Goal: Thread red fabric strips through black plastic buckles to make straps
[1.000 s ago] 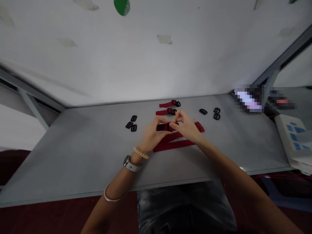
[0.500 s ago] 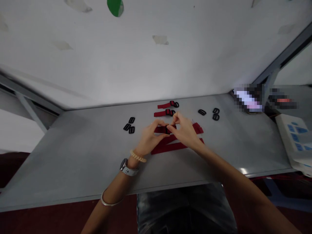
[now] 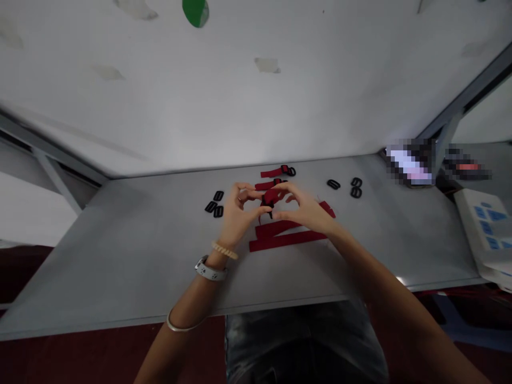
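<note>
Both hands meet over a short red woven strap (image 3: 269, 198), the left hand (image 3: 239, 213) pinching one end between thumb and forefinger and the right hand (image 3: 306, 209) closed on the other, holding it just above the middle of the matte grey tabletop (image 3: 120, 256). A small black plastic buckle (image 3: 272, 213) shows beneath the fingers, though how it sits on the strap is hidden by them. Half a second earlier the strap was stretched flat and low; now it is raised and bunched. Longer red webbing strips (image 3: 280, 240) lie under the right wrist. Two finished red straps (image 3: 276, 172) rest behind, loose black buckles (image 3: 215, 204) to the left and more black rings (image 3: 354, 186) to the right. A pixelated patch (image 3: 408, 162) masks things at the far right corner, and a white panel with blue buttons (image 3: 485, 226) is cut off by the edge
</note>
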Action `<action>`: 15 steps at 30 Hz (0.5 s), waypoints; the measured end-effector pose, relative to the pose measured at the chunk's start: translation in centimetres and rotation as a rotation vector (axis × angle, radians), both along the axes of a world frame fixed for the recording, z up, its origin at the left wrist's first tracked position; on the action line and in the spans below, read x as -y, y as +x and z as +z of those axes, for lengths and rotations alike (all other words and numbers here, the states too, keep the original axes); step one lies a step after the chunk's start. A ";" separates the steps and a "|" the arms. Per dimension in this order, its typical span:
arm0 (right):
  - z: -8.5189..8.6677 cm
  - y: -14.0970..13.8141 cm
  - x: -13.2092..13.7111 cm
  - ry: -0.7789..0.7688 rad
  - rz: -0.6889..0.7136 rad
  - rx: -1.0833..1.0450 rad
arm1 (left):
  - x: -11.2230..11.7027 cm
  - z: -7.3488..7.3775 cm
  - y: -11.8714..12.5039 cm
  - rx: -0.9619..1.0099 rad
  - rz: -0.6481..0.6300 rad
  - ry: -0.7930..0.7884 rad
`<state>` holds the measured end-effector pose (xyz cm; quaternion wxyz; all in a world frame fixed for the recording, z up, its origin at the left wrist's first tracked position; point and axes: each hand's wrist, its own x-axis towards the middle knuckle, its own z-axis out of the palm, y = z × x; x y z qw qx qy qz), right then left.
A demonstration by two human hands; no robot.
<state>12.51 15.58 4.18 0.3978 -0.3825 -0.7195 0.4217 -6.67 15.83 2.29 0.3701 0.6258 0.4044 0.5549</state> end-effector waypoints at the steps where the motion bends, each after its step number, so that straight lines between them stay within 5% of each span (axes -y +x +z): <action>1: 0.1 0.1 -0.1 -0.035 0.030 -0.020 | -0.1 0.1 -0.1 0.045 -0.015 -0.045; 9: 0.5 -0.5 0.6 -0.151 0.023 -0.094 | 0.1 0.6 -0.3 0.142 -0.181 -0.242; 15: 0.2 -0.5 0.6 -0.069 0.046 -0.091 | 0.1 0.8 -0.3 0.058 -0.145 -0.249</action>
